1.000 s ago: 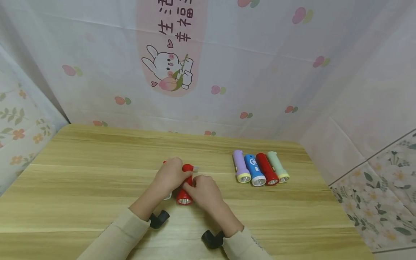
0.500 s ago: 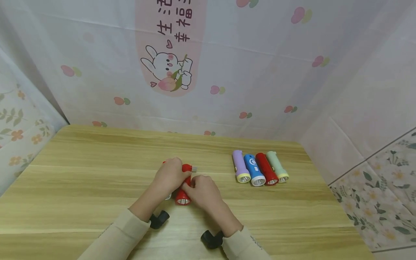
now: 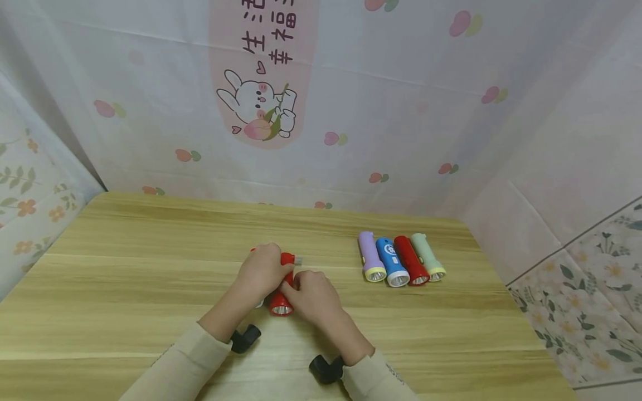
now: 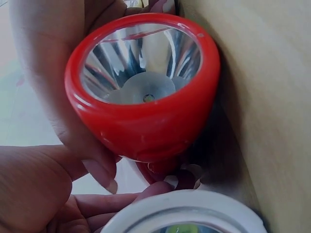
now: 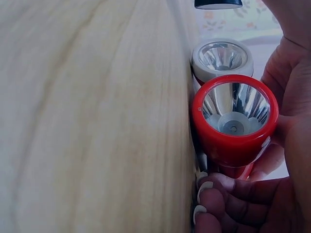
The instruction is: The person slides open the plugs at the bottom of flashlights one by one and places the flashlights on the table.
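A red flashlight [image 3: 282,307] lies on the table with its silver reflector toward me. Metal prongs [image 3: 298,260] stick out to the right at its far end. Across its body, my left hand [image 3: 262,271] holds it with thumb and fingers. My right hand [image 3: 315,295] pinches the flashlight from the right side, thumb near the left thumb. A second flashlight, white-rimmed [image 5: 222,73] with some red on its body, lies beside it on the left, mostly covered by the left hand. In the left wrist view its white rim [image 4: 189,204] shows close below the red flashlight head [image 4: 146,128].
To the right, a purple flashlight [image 3: 371,255], a blue one [image 3: 392,262], another red one [image 3: 412,260] and a pale green one [image 3: 428,256] lie side by side on the wooden table [image 3: 150,312]. A printed cloth [image 3: 391,111] hangs behind.
The red flashlight has shifted very slightly left, its prongs turning a little with it. Both hands keep their hold in nearly the same place.
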A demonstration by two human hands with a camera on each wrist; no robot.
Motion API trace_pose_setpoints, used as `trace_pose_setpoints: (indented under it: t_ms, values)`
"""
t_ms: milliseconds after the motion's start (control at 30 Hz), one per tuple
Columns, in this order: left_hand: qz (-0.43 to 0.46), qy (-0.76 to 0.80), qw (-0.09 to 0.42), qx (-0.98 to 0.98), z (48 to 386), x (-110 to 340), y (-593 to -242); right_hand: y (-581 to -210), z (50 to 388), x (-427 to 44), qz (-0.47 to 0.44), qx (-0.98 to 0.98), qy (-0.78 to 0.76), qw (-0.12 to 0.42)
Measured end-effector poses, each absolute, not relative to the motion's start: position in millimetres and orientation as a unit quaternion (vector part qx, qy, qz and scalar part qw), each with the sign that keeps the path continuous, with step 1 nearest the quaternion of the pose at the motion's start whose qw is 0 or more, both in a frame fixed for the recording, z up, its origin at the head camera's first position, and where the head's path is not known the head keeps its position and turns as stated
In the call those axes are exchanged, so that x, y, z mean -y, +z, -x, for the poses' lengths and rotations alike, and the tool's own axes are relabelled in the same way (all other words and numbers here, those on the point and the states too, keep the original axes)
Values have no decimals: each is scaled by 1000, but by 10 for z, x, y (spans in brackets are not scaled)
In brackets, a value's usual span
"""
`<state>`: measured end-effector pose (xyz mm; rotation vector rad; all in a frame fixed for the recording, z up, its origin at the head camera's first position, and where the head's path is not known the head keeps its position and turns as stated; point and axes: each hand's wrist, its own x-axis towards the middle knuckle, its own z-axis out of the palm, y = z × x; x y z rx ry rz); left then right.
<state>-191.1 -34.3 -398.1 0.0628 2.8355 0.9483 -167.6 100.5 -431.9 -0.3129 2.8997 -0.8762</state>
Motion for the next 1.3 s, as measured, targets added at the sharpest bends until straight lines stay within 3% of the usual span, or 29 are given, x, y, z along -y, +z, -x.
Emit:
trace_pose_setpoints:
  t_ms: [900, 1300]
  values:
    - [-10, 313, 70, -947, 1872, 289, -3917, -4070, 1710, -1247, 98, -946, -296, 88]
    - [-53, 306, -2, -950, 1830, 294, -3732, -3900, 1773, -1449, 68, -955, -282, 69]
